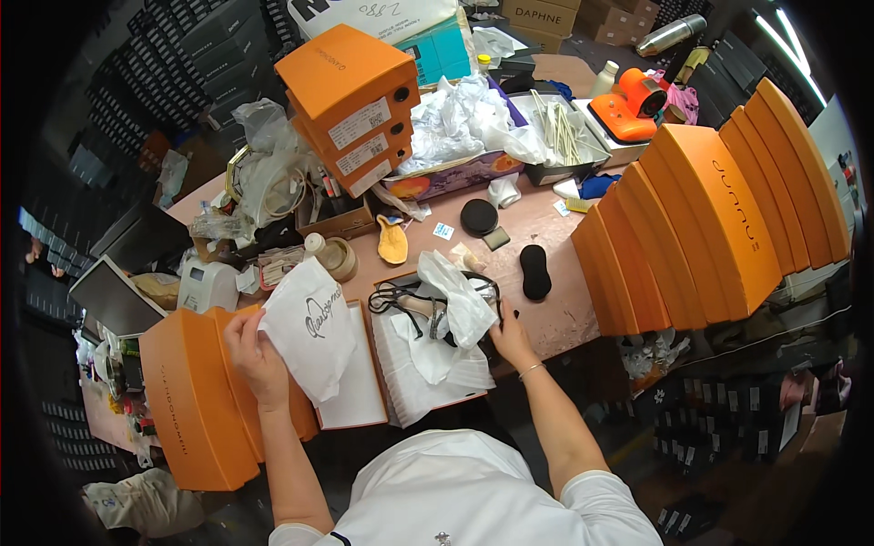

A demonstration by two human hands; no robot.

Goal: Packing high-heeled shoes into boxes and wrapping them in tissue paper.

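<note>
My left hand [258, 357] pinches the edge of a white sheet [314, 329] with black script on it; whether it is paper or thin cloth I cannot tell. The sheet hangs over an open, white-lined box lid [355, 400]. Beside it lies an open shoe box [428, 396] lined with white tissue. Black strappy sandals [401, 298] with a glittery strap rest in it, partly covered by crumpled white tissue [455, 296]. My right hand [512, 344] is closed at the box's right side, around the black edge of a sandal; its fingertips are partly hidden.
Orange shoe boxes stand in a row at the right [683, 237], at the left [196, 400] and stacked at the back [346, 82]. A black oval pad [535, 272], a round black tin [479, 217] and a yellow cloth piece [392, 240] lie on the table beyond the sandals.
</note>
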